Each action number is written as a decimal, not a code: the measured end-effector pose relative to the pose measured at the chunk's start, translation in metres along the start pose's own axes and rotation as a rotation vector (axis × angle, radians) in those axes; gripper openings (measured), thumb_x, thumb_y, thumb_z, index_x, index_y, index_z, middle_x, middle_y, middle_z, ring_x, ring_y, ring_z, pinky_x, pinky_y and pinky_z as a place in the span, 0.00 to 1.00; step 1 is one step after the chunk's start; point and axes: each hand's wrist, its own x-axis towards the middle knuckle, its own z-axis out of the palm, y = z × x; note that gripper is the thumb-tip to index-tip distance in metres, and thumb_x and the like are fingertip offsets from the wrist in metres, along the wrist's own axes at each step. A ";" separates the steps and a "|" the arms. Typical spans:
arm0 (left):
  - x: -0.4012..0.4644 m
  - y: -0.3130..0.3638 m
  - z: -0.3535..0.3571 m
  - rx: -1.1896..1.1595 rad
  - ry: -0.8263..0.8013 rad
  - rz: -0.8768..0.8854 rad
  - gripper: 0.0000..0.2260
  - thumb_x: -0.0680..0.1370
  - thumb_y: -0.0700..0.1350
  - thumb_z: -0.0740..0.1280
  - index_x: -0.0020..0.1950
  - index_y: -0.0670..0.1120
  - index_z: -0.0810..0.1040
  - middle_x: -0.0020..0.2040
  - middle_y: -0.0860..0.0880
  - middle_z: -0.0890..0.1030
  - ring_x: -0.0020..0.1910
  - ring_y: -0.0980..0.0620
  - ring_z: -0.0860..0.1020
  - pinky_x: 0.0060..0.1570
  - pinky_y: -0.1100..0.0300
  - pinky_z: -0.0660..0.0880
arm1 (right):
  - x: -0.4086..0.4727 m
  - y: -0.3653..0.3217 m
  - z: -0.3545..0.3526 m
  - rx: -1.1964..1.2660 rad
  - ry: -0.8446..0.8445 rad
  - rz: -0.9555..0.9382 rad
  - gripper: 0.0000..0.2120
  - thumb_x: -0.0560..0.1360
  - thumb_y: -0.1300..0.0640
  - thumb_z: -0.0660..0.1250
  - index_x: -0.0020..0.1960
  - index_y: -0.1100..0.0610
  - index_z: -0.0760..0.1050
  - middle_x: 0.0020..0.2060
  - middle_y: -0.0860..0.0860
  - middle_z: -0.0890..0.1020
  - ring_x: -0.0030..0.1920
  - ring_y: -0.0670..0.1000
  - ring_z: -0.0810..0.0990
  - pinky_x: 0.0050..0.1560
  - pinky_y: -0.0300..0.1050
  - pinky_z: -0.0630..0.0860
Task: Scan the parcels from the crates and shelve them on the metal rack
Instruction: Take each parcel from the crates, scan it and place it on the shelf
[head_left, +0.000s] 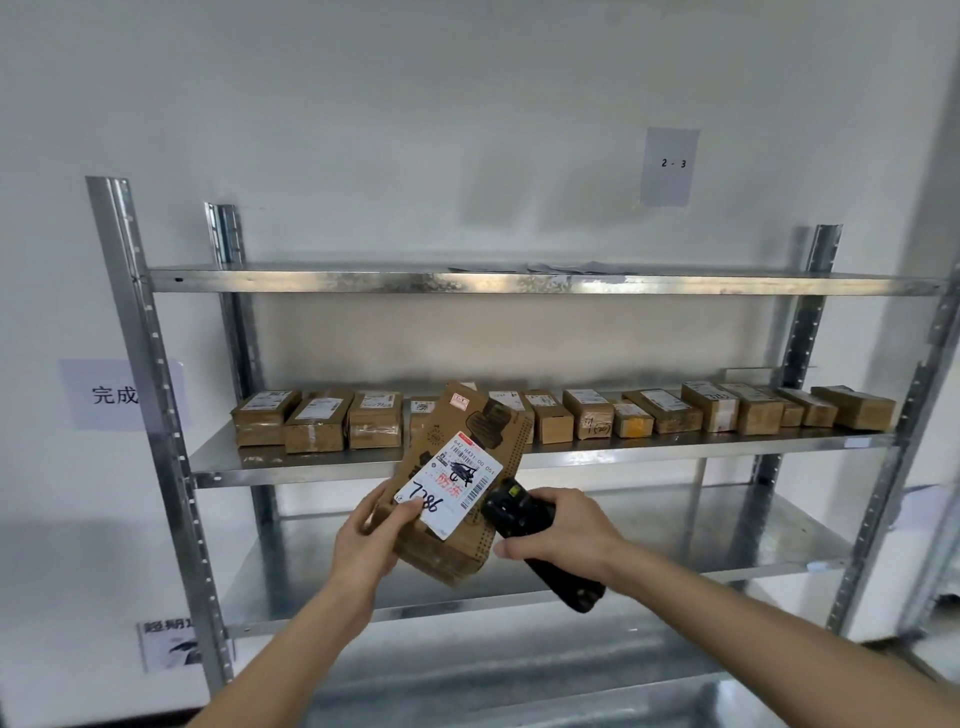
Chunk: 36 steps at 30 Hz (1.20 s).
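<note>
Parcel (457, 483) and scanner (540, 540) sit in our two hands in front of the metal rack (519, 283). Our left hand (371, 540) grips the brown cardboard parcel at its lower left corner, thumb curled over the edge of the white shipping label (451, 486), the other fingers hidden behind the box. The parcel is tilted, its top leaning up and to the right, and its label bears the handwritten number 7786 and a barcode. Our right hand (563, 535) wraps its fingers round the black handheld scanner, whose head points up and left and lies just beside the barcode edge of the label; we cannot tell whether it touches the box.

Behind the parcel, the rack's middle shelf (649, 452) carries a row of small brown boxes (587, 413) with labels, set side by side from left to right. A few flat sheets lie on the top shelf. On the white wall a paper sign (670, 166) reads "2 - 3", and another sign (114, 395) left of the rack shows Chinese characters.
</note>
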 end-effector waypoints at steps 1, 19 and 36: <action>-0.002 -0.007 -0.003 -0.015 -0.008 -0.025 0.21 0.71 0.53 0.78 0.63 0.57 0.79 0.53 0.45 0.85 0.59 0.46 0.80 0.52 0.51 0.78 | 0.000 0.001 0.009 0.062 -0.003 -0.015 0.27 0.60 0.42 0.84 0.56 0.46 0.82 0.47 0.43 0.86 0.48 0.45 0.85 0.55 0.47 0.83; 0.009 -0.070 -0.174 0.162 -0.069 -0.131 0.23 0.73 0.60 0.72 0.66 0.57 0.76 0.52 0.55 0.86 0.57 0.53 0.81 0.58 0.52 0.76 | 0.064 -0.028 0.187 0.233 -0.145 -0.103 0.25 0.62 0.52 0.86 0.54 0.39 0.81 0.47 0.40 0.87 0.47 0.40 0.85 0.49 0.34 0.80; 0.171 -0.192 -0.313 0.178 -0.013 -0.276 0.27 0.71 0.59 0.76 0.67 0.53 0.77 0.55 0.46 0.85 0.52 0.50 0.85 0.55 0.52 0.81 | 0.223 0.008 0.404 0.160 -0.253 -0.104 0.30 0.60 0.48 0.85 0.60 0.43 0.82 0.44 0.40 0.87 0.42 0.41 0.85 0.48 0.46 0.84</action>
